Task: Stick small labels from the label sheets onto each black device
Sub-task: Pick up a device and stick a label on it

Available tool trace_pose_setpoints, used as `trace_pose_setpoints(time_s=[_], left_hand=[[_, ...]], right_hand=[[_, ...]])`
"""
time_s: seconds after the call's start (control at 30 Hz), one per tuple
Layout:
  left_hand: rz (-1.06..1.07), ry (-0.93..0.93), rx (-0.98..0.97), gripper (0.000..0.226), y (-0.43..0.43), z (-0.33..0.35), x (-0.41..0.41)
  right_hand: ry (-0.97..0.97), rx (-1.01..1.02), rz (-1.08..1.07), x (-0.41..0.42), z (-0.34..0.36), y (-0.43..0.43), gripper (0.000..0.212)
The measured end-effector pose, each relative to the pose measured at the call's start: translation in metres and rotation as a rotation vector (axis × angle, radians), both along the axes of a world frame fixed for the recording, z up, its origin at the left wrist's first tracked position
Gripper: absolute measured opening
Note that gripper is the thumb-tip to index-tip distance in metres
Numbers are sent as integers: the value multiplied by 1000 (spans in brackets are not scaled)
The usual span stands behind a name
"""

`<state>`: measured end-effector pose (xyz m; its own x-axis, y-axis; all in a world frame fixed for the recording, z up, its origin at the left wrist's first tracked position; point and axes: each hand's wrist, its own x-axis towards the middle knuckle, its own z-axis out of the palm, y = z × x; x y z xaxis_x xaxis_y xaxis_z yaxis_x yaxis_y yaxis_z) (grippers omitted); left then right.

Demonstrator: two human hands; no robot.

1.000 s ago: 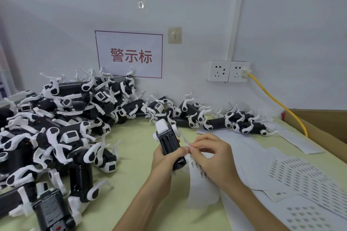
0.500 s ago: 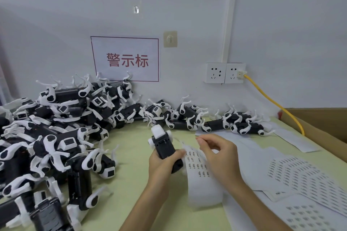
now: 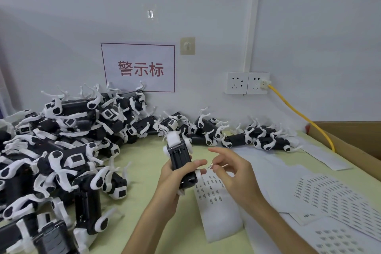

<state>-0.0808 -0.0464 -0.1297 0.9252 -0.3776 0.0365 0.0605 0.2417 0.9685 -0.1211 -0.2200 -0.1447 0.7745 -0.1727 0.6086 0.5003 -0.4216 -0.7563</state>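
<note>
My left hand [image 3: 174, 179] grips a black device [image 3: 181, 159] with white parts, held upright over the table with its open battery bay facing me. My right hand [image 3: 231, 169] hovers just right of it and pinches a small white label [image 3: 210, 165] between thumb and finger, close to the device's lower right side. The other fingers spread loosely. Under both hands hangs a curled label sheet [image 3: 216, 202] with rows of small labels on it.
A large heap of black-and-white devices [image 3: 61, 150] fills the left of the green table [image 3: 144, 171], and a row of them [image 3: 257, 138] lies along the wall. More label sheets [image 3: 329, 198] cover the right side. A cardboard box [image 3: 350, 140] and yellow cable [image 3: 299, 115] stand at far right.
My right hand has come off the sheet with a small label pinched in its fingers and now holds it beside the device. The sheet has dropped lower.
</note>
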Motion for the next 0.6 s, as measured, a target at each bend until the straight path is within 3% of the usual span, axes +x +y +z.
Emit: trace_pose_setpoints(time_s=[0.3,0.47,0.53,0.6], left_hand=[[-40,6,22,62,-5,-4,-4],[-12,47,-60,49,-6,-6,-4],[-14,52,-78,35,-7,-6,-5],[-16,52,-77,19,-8,-5,-7]], right_hand=[[-20,-85,-77,0,-2,0,48],[84,110,-119,1,0,4,27],[148,187,-74,2,1,5,16],[182,243,-29,2,0,6,19]])
